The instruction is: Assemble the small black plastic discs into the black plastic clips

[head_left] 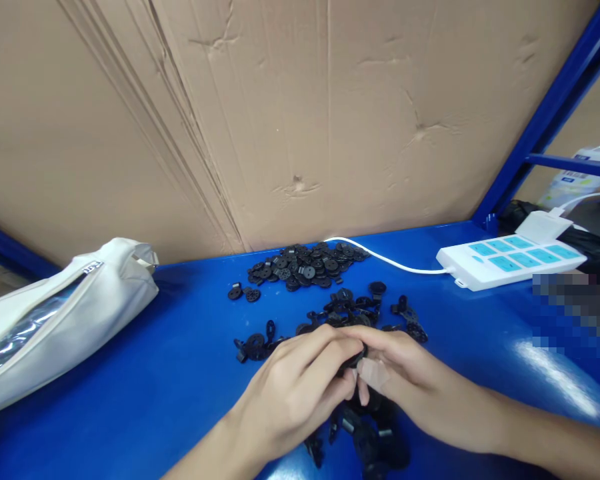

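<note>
A: Hands first. State?

B: Both closed on 1 small black part [353,361], held over the desk [195,333]. Left hand [297,380] curls its fingers over it; right hand [420,383] meets it from the other side, thumb in front.

A: Why 2 hands?

B: My guess: part's tiny, so 1 steadies while the other works it. Can't tell which does what. Right thumb has a pale wrap [375,375], maybe to save the skin.

A: Around them?

B: Near heap [370,437] of black pieces below the hands, loose scatter [347,305] just beyond, back pile [305,267] of discs by the cardboard [280,120]. Probably 3 lots to keep them separate, all within reach.

A: Further out?

B: White bag [105,307] left, power strip [510,260] right, cable [395,265] off its end. Likely kept to the sides for working room.

A: Hidden stuff?

B: Most of the part, under fingers. Right fingertips partly behind the left hand. Near heap blurred and partly covered. Cable lost behind the back pile. Bag cut off at the left edge, contents unclear. Pixelated patch [580,310] at the right edge, unreadable.
</note>
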The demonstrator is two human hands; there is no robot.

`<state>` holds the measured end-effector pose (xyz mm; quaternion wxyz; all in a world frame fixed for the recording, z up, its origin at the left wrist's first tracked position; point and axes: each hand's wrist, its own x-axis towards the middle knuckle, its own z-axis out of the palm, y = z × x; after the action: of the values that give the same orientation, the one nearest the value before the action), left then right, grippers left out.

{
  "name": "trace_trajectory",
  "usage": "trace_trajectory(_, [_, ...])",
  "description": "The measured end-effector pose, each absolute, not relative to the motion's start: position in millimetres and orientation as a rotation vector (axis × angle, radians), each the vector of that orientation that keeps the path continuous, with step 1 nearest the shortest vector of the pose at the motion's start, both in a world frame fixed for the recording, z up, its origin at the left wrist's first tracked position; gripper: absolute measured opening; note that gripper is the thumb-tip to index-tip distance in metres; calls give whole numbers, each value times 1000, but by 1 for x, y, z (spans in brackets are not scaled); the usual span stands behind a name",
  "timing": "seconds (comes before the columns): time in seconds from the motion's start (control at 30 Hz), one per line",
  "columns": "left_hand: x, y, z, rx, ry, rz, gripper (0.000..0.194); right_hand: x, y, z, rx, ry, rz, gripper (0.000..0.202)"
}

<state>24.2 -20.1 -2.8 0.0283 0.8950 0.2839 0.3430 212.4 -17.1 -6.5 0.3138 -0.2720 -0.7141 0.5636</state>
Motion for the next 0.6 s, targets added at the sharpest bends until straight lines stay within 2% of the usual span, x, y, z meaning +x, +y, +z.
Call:
trace_trajectory(0.2, [28, -23, 0, 2809, 844, 1079, 13, 211, -19, 0, -855, -1955, 1353, 29])
trace_trajectory(0.37, [31, -25, 3, 2782, 866, 1126, 20, 215, -12, 1, -915, -2016, 1238, 29])
trace_trajectory(0.6, [25, -22, 3, 2863, 953, 995, 22, 221, -16, -4, -857, -2179, 1235, 42])
